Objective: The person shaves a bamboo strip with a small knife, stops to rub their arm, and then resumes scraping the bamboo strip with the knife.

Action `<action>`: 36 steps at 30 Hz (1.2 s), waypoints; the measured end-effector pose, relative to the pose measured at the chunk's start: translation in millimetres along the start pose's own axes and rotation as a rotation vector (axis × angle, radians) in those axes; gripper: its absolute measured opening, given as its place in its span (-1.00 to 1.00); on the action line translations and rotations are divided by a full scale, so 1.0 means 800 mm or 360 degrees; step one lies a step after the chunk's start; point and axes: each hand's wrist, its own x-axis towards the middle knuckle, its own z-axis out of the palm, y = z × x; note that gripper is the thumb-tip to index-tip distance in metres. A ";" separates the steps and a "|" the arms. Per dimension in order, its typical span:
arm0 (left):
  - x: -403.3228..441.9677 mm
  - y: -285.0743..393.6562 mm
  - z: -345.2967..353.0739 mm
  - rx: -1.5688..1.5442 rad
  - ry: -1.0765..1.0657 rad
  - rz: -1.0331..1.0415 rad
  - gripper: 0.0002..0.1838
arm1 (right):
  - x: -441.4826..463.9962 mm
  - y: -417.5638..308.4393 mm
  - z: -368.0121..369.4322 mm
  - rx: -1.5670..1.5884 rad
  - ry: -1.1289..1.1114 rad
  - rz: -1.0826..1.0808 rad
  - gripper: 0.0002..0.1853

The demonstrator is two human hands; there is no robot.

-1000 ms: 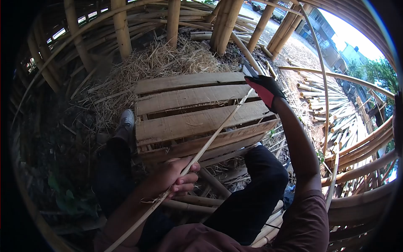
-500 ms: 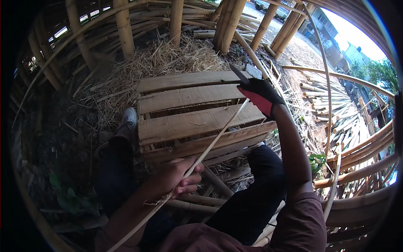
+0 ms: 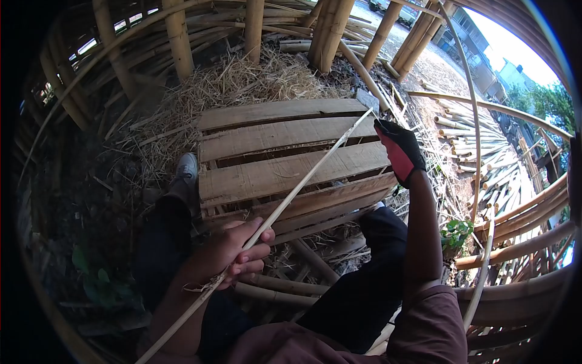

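Observation:
A long, thin bamboo strip point(image 3: 303, 183) runs slantwise over the wooden slatted crate point(image 3: 285, 174). My bare left hand point(image 3: 239, 253) is wrapped round its lower part, just above a frayed spot with loose fibres. Beside the strip's far tip, to its right, is my right hand point(image 3: 403, 148) in a black and red glove. Its fingers are closed on the knife, whose blade showed clearly a moment ago and can hardly be made out now. A small gap seems to separate the glove from the strip.
Straw shavings point(image 3: 242, 85) lie behind the crate. Upright bamboo poles point(image 3: 253, 30) stand beyond them. Many cut bamboo poles point(image 3: 467, 136) are stacked at the right, and curved bamboo rails point(image 3: 515, 258) pass close by my right arm. My shoe point(image 3: 187, 168) rests left of the crate.
My right hand has moved right, off the strip's far end, and the knife blade has turned out of sight. My left hand has drawn back down and left with the strip, baring its tip.

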 end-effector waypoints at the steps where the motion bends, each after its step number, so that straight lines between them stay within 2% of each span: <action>1: -0.001 -0.001 0.003 0.0006 0.0003 -0.0004 -0.63 | 0.008 0.022 0.002 0.0007 0.0003 0.0003 -0.56; 3: -0.004 -0.001 0.011 0.0109 -0.0003 -0.0024 -0.62 | 0.011 0.034 0.004 -0.0556 -0.0018 -0.0687 -0.57; 4: -0.005 0.001 0.011 0.0115 -0.0003 -0.0025 -0.62 | 0.007 0.028 0.002 -0.0530 -0.0088 -0.0324 -0.55; 8: -0.015 0.012 0.001 -0.0179 -0.0035 0.0079 -0.67 | 0.000 0.017 -0.006 -0.0313 -0.0210 -0.0099 -0.49; 10: -0.018 0.018 -0.002 -0.0272 -0.0011 0.0130 -0.71 | 0.009 0.027 -0.003 0.0538 -0.0548 0.0364 -0.45; 11: -0.018 0.018 -0.002 -0.0269 -0.0010 0.0135 -0.71 | 0.011 0.031 -0.003 0.0539 -0.0549 0.0359 -0.45; 13: -0.016 0.017 -0.004 -0.0287 -0.0018 0.0147 -0.72 | 0.010 0.017 0.006 0.0709 -0.1005 0.0509 -0.40; 19: -0.010 0.015 0.000 -0.0247 -0.0003 0.0110 -0.71 | 0.026 0.024 0.044 0.0669 -0.1110 0.0482 -0.30; 21: -0.010 0.015 0.000 -0.0256 -0.0010 0.0117 -0.71 | 0.031 0.024 0.056 0.0780 -0.0859 0.0559 -0.42; 25: -0.010 0.014 -0.004 -0.0277 -0.0024 0.0133 -0.71 | 0.028 0.006 0.054 0.0932 -0.0760 0.0443 -0.41; 28: -0.011 0.013 -0.007 -0.0286 -0.0033 0.0137 -0.71 | 0.022 -0.006 0.048 0.0746 -0.0847 0.0395 -0.38; 30: -0.013 0.015 -0.006 -0.0274 -0.0022 0.0136 -0.71 | 0.024 0.000 0.051 0.0648 -0.1151 0.0398 -0.34; 31: -0.014 0.015 -0.005 -0.0261 -0.0012 0.0131 -0.71 | 0.026 0.004 0.057 0.0648 -0.1154 0.0397 -0.34; 34: -0.012 0.014 -0.007 -0.0261 -0.0020 0.0131 -0.71 | 0.026 0.000 0.070 0.0911 -0.0811 0.0539 -0.33; 36: -0.013 0.013 -0.007 -0.0260 -0.0023 0.0128 -0.71 | 0.033 0.001 0.064 0.0965 -0.0812 0.0510 -0.36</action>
